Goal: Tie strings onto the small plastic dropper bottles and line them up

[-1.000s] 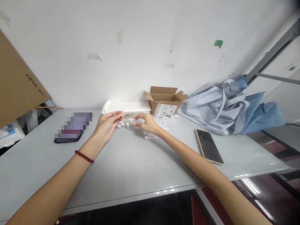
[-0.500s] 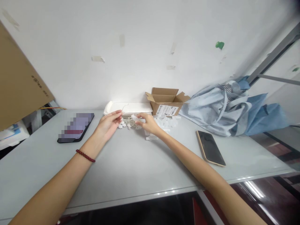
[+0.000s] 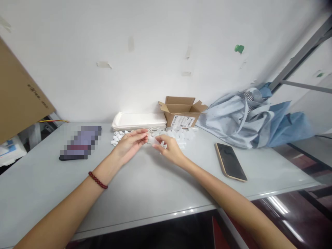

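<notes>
My left hand and my right hand meet over the grey table, fingertips pinched together on a small clear plastic piece held between them. A red bead bracelet is on my left wrist. Behind the hands lies a scatter of small white plastic parts, with a smaller cluster of white caps to the left. The piece is too small to make out in detail.
A white tray and an open cardboard box stand against the wall. A phone lies at right, another dark device at left. Blue cloth bags are heaped at far right. A big cardboard sheet leans at left.
Both hands have drawn back from the pile toward me and come closer together. The cluster of white caps, earlier covered by my left hand, now shows.
</notes>
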Demonstrator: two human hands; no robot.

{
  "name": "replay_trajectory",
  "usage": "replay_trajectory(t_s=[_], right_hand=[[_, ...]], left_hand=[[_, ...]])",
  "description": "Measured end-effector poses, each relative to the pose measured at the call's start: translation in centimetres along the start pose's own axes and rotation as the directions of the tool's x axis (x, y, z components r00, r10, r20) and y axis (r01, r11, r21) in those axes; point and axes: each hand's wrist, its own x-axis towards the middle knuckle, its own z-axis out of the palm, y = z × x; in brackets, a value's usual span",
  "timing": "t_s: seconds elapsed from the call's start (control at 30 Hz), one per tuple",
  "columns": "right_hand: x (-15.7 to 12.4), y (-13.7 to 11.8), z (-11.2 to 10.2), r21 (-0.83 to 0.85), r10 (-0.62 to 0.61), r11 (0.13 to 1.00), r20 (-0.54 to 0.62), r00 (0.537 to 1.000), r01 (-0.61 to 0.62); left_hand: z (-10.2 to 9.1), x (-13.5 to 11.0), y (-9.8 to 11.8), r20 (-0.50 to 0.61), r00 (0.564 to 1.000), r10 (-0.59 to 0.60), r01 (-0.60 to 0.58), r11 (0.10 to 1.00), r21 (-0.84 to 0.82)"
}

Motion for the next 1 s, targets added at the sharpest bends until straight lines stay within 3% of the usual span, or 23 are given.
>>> replay_trajectory(t_s=[0.4, 0.63, 0.87, 1.0], right_hand=[[-0.5, -0.9, -0.4, 0.111, 0.091, 0.99, -0.028, 0.995, -0.088], [-0.6, -1.2, -0.6, 0.079, 0.092, 0.993, -0.014, 0.996, -0.091], [-0.7, -1.4, -0.6, 0.03, 0.097, 0.995, 0.017, 0.995, -0.097], [-0.8, -1.6, -0.4, 0.145, 0.152, 0.977, 0.056, 0.987, -0.158]], left_hand=[[0.6, -0.7, -1.1, 0.029, 0.999, 0.028, -0.032, 0.988, 0.152], [0.8, -1.0, -1.0, -0.005, 0.989, 0.146, -0.138, 0.947, 0.289], [1.2, -1.3, -0.8, -0.001, 0.989, 0.146, -0.137, 0.935, 0.327], [0.8, -1.1, -0.7, 0.051, 0.994, 0.097, -0.109, 0.905, 0.411]])
